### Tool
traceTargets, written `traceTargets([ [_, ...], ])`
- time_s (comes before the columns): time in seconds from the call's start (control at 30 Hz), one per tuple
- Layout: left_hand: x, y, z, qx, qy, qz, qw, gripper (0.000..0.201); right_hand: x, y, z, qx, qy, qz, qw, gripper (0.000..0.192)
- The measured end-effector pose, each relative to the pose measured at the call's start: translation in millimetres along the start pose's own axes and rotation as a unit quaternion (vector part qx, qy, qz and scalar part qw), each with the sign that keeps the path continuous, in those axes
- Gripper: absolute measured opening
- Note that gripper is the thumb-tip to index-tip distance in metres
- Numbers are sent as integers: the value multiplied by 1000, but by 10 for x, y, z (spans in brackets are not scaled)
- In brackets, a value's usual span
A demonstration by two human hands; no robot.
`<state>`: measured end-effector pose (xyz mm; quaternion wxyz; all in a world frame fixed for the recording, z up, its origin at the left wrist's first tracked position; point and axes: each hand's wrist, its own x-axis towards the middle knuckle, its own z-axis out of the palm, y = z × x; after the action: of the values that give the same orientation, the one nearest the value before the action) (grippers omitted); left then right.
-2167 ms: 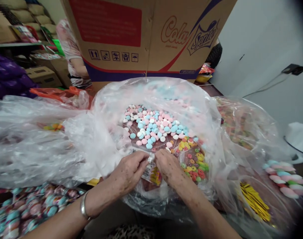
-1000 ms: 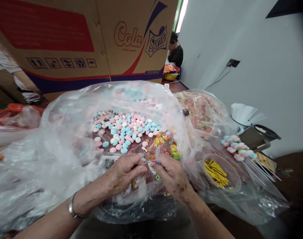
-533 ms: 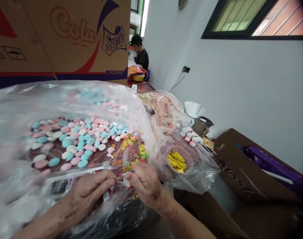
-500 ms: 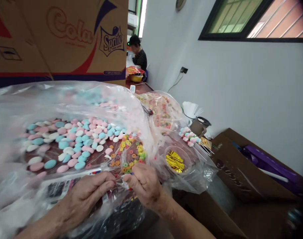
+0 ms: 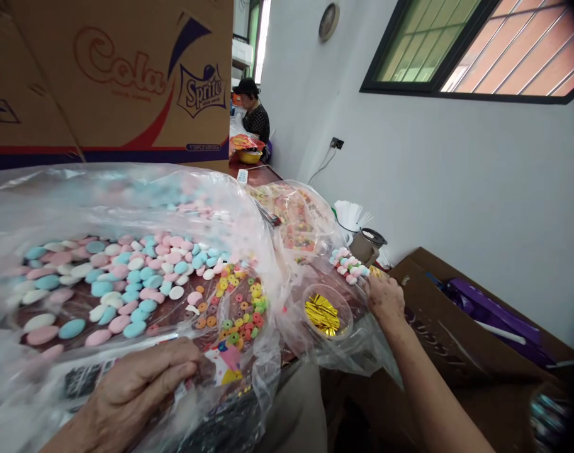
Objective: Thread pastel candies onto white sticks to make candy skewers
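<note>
Right hand [image 5: 385, 297] has left the small packet [image 5: 221, 368] and gone out right to the marshmallow skewers [image 5: 349, 265]; can't tell its grip there. Left hand [image 5: 140, 387] still pinches the packet at the big candy bag's [image 5: 126, 201] near edge.

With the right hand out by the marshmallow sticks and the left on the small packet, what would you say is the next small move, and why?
Probably close the right hand on one of the marshmallow sticks and bring it back toward the small packet. That hand rests at the sticks' near ends, though its fingers are hidden, while the left hand pins the packet against the big plastic bag.
</note>
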<state>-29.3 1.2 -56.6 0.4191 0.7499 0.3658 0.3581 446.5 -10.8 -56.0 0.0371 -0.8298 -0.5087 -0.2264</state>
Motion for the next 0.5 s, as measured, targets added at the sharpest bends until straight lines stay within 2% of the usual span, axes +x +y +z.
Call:
traceTargets([
  [0.1, 17, 7, -15, -23, -9, -4, 1000, 20, -65, 21, 60, 1, 7, -17, 1000, 21],
  [0.2, 29, 13, -68, -44, -25, 10, 999, 23, -116, 49, 2, 26, 35, -38, 998, 30],
  [0.27, 21, 3, -114, -52, -12, 11, 999, 21, -148, 43, -81, 68, 97, -46, 992, 34],
  [0.37, -3, -17, -167, -66, 8, 2, 998, 19, -239, -95, -294, 203, 160, -93, 962, 26],
  [0.5, -18, -53, -185, -85, 13, -22, 996, 20, -373, -475, -619, 317, 177, -181, 914, 19],
])
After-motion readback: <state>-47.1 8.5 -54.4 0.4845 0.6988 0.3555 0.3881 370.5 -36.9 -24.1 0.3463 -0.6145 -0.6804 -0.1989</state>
